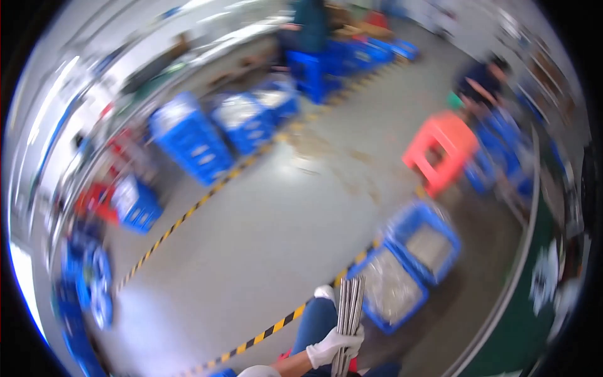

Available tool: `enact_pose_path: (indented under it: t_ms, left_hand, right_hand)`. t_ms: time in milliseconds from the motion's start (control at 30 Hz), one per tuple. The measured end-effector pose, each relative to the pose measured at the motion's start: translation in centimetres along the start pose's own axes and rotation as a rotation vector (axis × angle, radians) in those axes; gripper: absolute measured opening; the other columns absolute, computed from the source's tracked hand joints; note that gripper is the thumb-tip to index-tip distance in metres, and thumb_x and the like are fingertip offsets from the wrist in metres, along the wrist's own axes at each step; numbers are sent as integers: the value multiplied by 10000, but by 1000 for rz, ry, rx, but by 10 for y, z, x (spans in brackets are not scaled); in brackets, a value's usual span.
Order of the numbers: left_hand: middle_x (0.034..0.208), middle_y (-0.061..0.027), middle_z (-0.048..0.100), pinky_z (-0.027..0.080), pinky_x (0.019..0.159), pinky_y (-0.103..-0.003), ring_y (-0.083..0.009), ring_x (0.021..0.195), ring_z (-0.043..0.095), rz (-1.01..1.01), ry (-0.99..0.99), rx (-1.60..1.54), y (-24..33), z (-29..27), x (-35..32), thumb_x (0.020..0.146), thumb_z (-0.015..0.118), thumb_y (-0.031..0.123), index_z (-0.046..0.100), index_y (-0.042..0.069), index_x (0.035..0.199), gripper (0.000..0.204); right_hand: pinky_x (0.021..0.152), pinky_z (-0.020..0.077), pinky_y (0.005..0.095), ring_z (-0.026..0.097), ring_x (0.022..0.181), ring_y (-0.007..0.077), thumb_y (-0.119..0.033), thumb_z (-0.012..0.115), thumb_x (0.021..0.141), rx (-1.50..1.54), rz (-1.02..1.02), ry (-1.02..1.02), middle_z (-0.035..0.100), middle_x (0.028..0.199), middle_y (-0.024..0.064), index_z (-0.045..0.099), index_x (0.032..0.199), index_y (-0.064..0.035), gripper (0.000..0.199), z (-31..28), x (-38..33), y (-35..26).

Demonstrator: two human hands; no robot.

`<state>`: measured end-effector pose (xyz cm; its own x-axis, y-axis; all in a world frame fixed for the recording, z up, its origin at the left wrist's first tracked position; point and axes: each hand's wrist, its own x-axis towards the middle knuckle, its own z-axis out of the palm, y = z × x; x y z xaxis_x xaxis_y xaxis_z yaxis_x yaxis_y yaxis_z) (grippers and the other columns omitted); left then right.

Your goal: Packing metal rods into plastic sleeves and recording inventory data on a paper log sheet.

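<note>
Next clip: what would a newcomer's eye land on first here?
Probably the gloved hand at the bottom edge, gripping a bundle of thin metal rods upright. Next, the red stool at right on the grey floor, and the blue crates of metal parts just right of the rods. The view is motion-blurred.

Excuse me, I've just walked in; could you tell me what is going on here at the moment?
A person in white gloves grips a bundle of thin metal rods upright in one gloved hand; which hand it is cannot be told. Another glove barely shows at the lower edge. Just right of the rods, two blue crates of metal parts sit on the grey floor by a yellow-black tape line. A red stool stands farther off, near another person. The picture is motion-blurred.
</note>
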<state>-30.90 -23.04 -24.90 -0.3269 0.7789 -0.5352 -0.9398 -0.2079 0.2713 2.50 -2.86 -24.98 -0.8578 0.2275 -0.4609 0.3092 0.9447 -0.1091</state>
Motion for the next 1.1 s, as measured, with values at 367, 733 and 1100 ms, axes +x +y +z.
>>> enact_pose_path:
  t_ms: [367,733,1100]
  left_hand:
    - [645,-27,547,432,486,-258,-106,517,516,772,945,-231,15,-61,-252,703,705,84,568,32,798,174]
    - [538,-25,495,401,425,-277,-156,446,479,1081,1141,-723,70,-46,-272,760,622,170,539,64,696,149]
    - [689,0,549,390,510,-206,-105,549,502,1599,725,-1029,100,-118,-372,766,683,236,482,41,1126,456]
  right_hand:
    - [819,432,394,543,970,284,-245,647,733,-534,-749,18,527,1077,161,500,1134,-46,471,-285,398,-91]
    - [823,454,392,560,999,292,-251,601,758,-576,-834,-1,568,1092,148,578,1084,-71,373,-338,598,-385]
    - [827,476,391,577,1028,301,-257,555,784,-570,-700,-297,608,1106,135,656,1034,-95,315,-240,638,-703]
